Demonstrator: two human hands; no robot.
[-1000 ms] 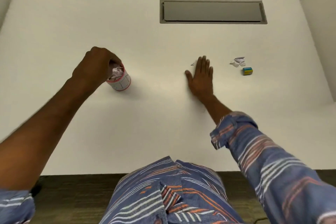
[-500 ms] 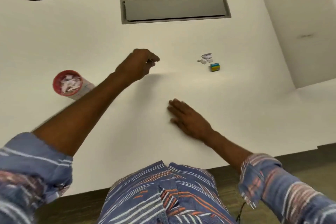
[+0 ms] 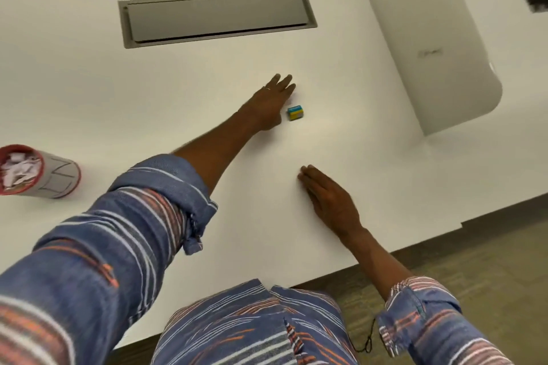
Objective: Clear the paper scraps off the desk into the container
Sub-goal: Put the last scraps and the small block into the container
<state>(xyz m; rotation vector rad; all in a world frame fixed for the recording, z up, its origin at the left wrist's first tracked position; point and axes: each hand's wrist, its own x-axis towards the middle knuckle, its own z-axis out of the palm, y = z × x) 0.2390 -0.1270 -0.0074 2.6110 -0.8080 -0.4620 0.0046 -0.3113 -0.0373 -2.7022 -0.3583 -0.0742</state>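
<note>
A white cup-like container with a red rim stands at the desk's left edge, filled with white paper scraps. My left hand reaches far across the white desk, fingers stretched out and apart. It lies just left of a small blue and yellow block. The loose scraps that lay beside that block are hidden under my fingers. Whether anything is in the palm cannot be seen. My right hand rests flat on the desk near the front edge, holding nothing.
A grey rectangular cable hatch is set into the desk at the back. A white partition panel rises on the right. The desk's front edge runs close to my body, with carpeted floor beyond.
My left hand left the container, pinched at a small scrap mid-desk, then stretched right to the scraps by the block. My right hand slid back toward the front edge. The view swung right.
</note>
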